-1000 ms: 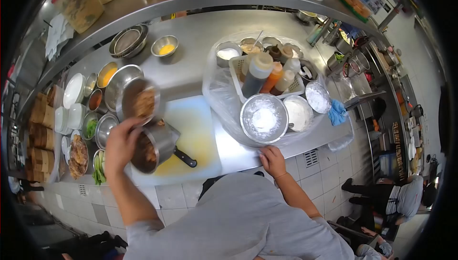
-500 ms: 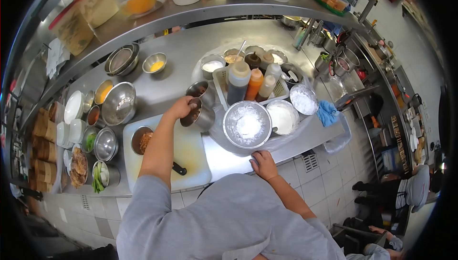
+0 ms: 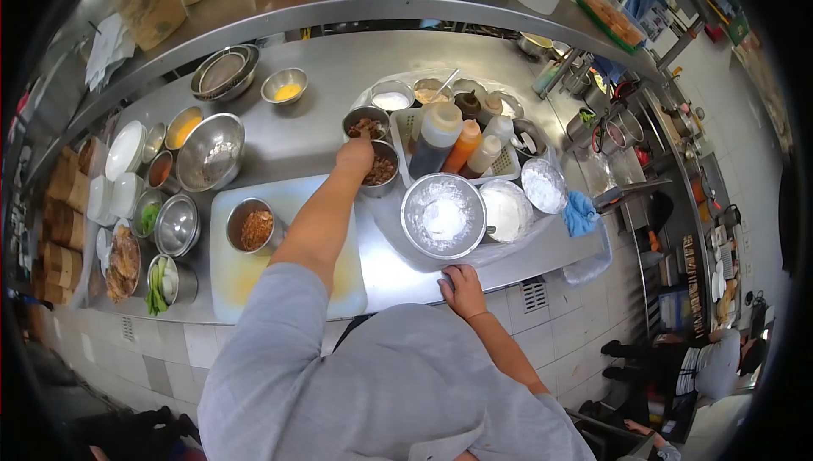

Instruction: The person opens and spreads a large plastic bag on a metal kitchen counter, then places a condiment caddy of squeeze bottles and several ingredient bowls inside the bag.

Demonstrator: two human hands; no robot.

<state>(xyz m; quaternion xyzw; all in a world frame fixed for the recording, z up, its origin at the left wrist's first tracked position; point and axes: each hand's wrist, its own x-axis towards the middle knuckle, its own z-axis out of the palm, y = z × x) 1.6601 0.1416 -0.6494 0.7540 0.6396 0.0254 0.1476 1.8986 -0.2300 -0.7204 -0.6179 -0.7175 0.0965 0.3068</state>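
Observation:
My left hand reaches over a steel pot of brown pieces to a second steel pot behind it, its fingers down among brown chunks; the fingertips are hidden. At the counter's front edge rests my right hand, empty, thumb and fingers apart, just below a steel bowl of white powder. A steel pot of reddish-brown bits sits on the white cutting board. Right of the two pots, a basket holds squeeze bottles.
Left on the counter are a large steel bowl, white dishes, and a pot of green vegetables. A metal shelf crosses overhead. A person is at the far right.
My left hand has let go of the front pot, which was tilted and now stands upright, and has moved up into the back pot. The view has shifted slightly; my right hand stays at the edge.

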